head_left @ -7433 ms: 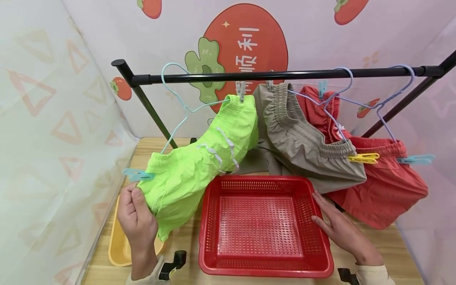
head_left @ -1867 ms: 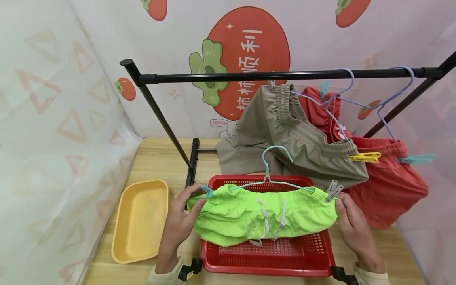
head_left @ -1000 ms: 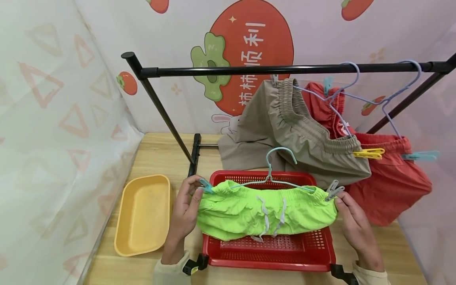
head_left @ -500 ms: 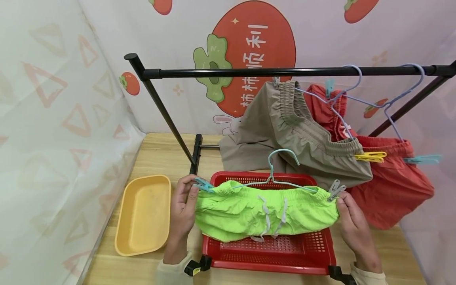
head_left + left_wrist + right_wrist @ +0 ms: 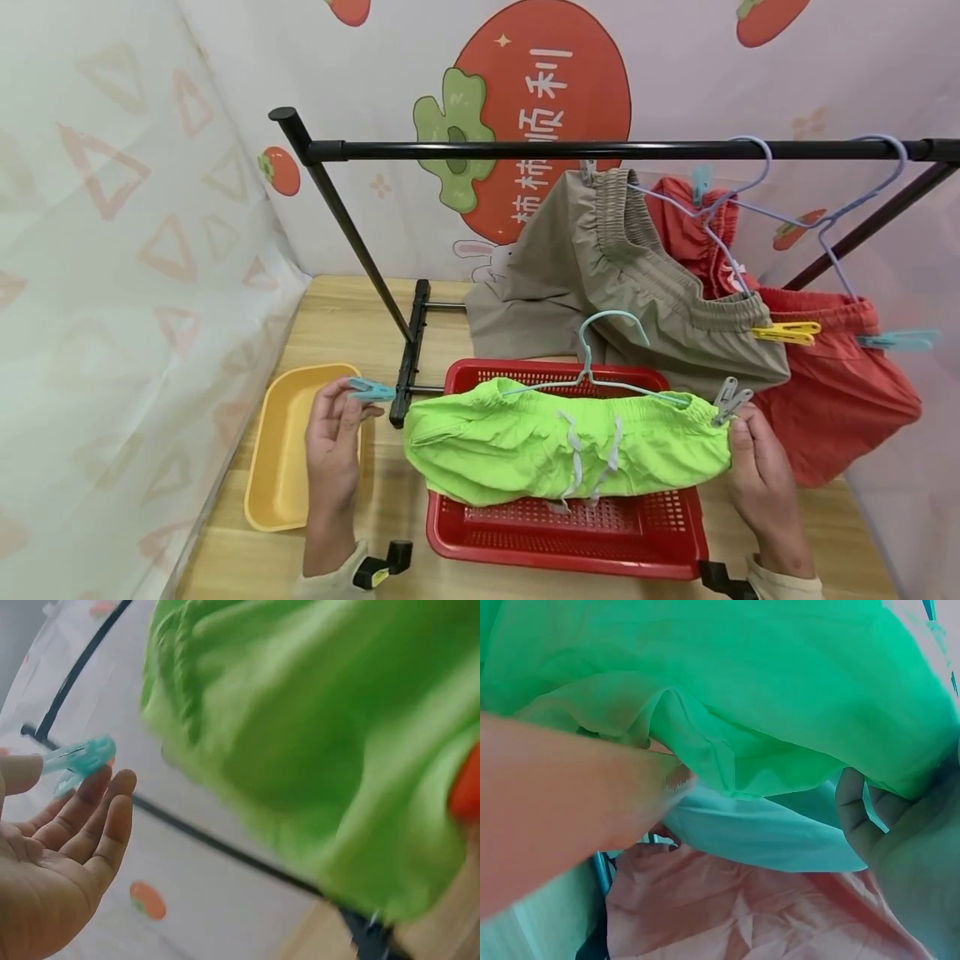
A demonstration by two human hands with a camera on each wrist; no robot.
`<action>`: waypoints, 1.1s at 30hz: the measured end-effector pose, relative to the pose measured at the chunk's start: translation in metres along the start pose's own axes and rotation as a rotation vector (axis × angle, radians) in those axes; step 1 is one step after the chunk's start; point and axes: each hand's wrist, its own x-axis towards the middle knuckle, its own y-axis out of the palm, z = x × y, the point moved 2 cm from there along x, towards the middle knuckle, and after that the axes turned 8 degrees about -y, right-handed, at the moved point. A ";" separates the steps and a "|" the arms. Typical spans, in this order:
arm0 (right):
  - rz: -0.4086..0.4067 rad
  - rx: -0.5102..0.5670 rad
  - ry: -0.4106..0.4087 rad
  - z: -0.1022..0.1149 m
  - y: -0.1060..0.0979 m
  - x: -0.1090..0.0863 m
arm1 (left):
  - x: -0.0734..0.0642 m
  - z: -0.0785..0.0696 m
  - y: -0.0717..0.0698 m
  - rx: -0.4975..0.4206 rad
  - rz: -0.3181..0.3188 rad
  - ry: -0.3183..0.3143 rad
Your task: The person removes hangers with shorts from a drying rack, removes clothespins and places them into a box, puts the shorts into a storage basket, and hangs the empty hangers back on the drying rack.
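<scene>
Bright green shorts with white drawstrings hang above the red basket. A mint-coloured hanger is in their waistband, its hook free of the rail. My left hand pinches a blue clothespin between thumb and fingers, apart from the shorts' left end. In the left wrist view the same clothespin sits between thumb and fingertips. My right hand grips the shorts' right end, beside a grey clothespin clipped on the waistband. Cloth hides some of the right fingertips.
A black rail runs across the back. Khaki shorts and red shorts hang from it on lilac hangers, with a yellow clothespin on the khaki pair. A yellow tray stands on the wooden table at left.
The green shorts and their hanger came off the rail and down over the basket, held by both hands. Just now the left hand pulled the blue clothespin off and moved left.
</scene>
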 end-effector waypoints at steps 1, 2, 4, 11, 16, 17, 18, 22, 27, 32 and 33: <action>-0.004 -0.003 -0.001 0.000 -0.001 0.000 | -0.001 -0.001 -0.007 0.013 -0.022 -0.009; -0.008 -0.005 0.001 -0.001 -0.001 0.000 | -0.001 -0.001 -0.014 0.025 -0.038 -0.013; -0.014 -0.007 -0.001 -0.002 -0.003 0.000 | -0.002 -0.002 -0.027 0.055 -0.066 -0.017; -0.004 -0.016 -0.003 -0.005 -0.004 0.002 | -0.015 0.002 -0.070 0.676 -0.281 -0.223; -0.011 -0.010 -0.014 -0.007 -0.002 0.003 | -0.027 0.006 -0.090 0.991 -0.290 -0.346; -0.015 -0.004 -0.006 -0.007 -0.002 0.003 | -0.029 0.007 -0.093 1.021 -0.287 -0.363; -0.018 0.003 -0.001 -0.008 -0.001 0.003 | -0.031 0.008 -0.095 1.049 -0.283 -0.380; -0.018 0.017 0.003 -0.008 0.001 0.002 | -0.036 0.012 -0.103 1.110 -0.257 -0.437; 0.003 0.014 -0.018 -0.006 0.002 0.003 | -0.035 0.016 -0.105 1.121 -0.231 -0.463; 0.018 0.012 -0.027 -0.005 0.002 0.003 | -0.032 0.010 -0.095 1.128 -0.235 -0.405; 0.022 0.014 -0.026 -0.005 0.003 0.003 | -0.031 0.008 -0.090 1.125 -0.239 -0.374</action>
